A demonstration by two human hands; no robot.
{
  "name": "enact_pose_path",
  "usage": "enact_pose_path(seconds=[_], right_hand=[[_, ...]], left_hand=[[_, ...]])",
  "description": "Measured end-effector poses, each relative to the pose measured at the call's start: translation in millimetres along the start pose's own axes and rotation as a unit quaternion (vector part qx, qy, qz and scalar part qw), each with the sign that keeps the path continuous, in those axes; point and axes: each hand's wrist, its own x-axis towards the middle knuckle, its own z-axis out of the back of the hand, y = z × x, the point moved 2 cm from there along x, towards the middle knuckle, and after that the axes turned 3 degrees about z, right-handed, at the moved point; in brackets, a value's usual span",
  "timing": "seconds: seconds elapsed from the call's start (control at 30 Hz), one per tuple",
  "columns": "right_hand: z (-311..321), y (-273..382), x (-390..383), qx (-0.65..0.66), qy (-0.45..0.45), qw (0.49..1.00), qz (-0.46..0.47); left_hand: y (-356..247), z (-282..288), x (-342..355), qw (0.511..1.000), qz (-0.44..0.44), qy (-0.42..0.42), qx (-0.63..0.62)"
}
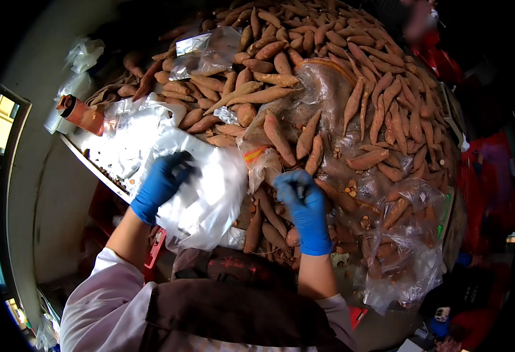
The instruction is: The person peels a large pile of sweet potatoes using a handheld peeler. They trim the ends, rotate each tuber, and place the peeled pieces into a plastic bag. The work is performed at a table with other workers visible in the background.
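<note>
My left hand [162, 183], in a blue glove, is over the white plastic bag [210, 188] at centre left. Its fingers are bent and smeared by motion, so whether they grip the bag cannot be told. In a matching glove, my right hand [305, 210] has its fingers curled closed above the sweet potatoes [270, 212]. What it holds, if anything, is hidden. Between my hands, a clear plastic bag with an orange and yellow print [260, 159] lies crumpled, several sweet potatoes on and beside it.
A large heap of sweet potatoes [386, 100] covers the far and right side. Clear plastic bags [404, 258] lie at the near right, another clear packet [210, 53] far left. An orange bottle [81, 114] lies near the left table edge. A red-handled object [155, 249] sits below my left forearm.
</note>
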Motion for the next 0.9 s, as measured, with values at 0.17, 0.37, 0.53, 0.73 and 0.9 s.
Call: enact_pose_path(seconds=[0.17, 0.37, 0.53, 0.73, 0.9], right_hand=[[51, 0, -41, -0.014, -0.097, 0.986, -0.137], [68, -33, -102, -0.364, -0.048, 0.93, -0.03], [62, -40, -119, -0.462, 0.049, 0.869, -0.169], [65, -65, -113, -0.429, -0.026, 0.901, -0.06], [89, -69, -119, -0.385, -0.195, 0.902, -0.006]], left_hand=[[34, 60, 18, 0.976, 0.051, -0.192, -0.092], [-18, 38, 6, 0.929, -0.173, -0.291, 0.148], [-59, -40, -17, 0.97, -0.212, -0.056, 0.103], [23, -152, -33, 0.83, -0.344, 0.181, 0.399], [37, -154, -23, 0.834, -0.33, 0.072, 0.436]])
